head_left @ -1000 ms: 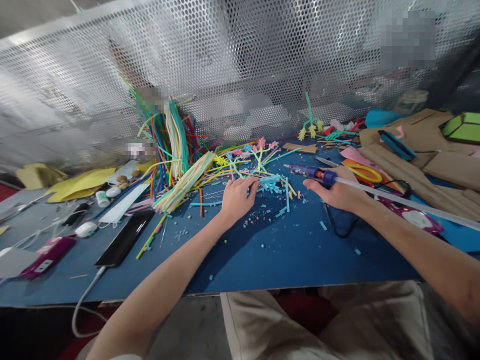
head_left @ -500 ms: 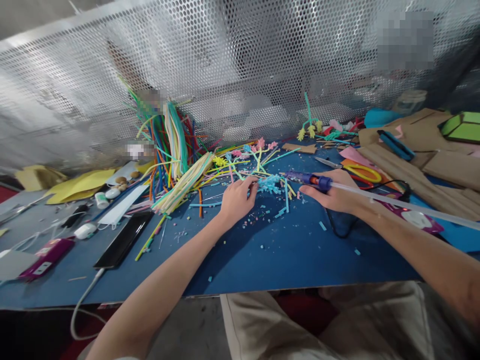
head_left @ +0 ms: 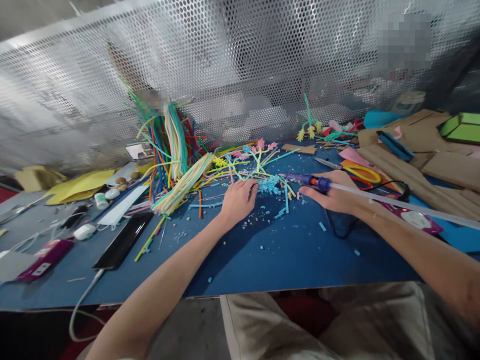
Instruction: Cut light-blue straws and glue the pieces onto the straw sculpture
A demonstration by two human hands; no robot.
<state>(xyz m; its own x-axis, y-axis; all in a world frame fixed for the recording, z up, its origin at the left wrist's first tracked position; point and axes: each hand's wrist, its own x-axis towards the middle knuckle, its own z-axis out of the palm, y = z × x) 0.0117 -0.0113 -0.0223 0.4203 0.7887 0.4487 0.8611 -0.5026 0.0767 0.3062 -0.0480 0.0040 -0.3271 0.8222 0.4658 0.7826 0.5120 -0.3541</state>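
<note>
My right hand [head_left: 335,192] grips a purple glue gun [head_left: 308,180] with a long clear glue stick [head_left: 405,204] poking out behind it; the nozzle points left at a light-blue pipe-cleaner piece [head_left: 270,184] on the blue table [head_left: 270,250]. My left hand [head_left: 237,199] rests on the table just left of that piece, fingers curled and pinching something small beside it that I cannot make out. Loose colourful pipe cleaners [head_left: 240,167] and cut bits lie around both hands.
A tall bundle of pipe cleaners [head_left: 170,140] leans on the perforated metal screen [head_left: 240,70]. A black phone [head_left: 122,240], purple device [head_left: 41,257] and cables lie left. Yellow-handled scissors [head_left: 362,173], cardboard sheets [head_left: 423,150] and a green box [head_left: 463,127] lie right.
My right hand has brought the glue gun slightly left and down, closer to the light-blue piece. My left hand has barely shifted.
</note>
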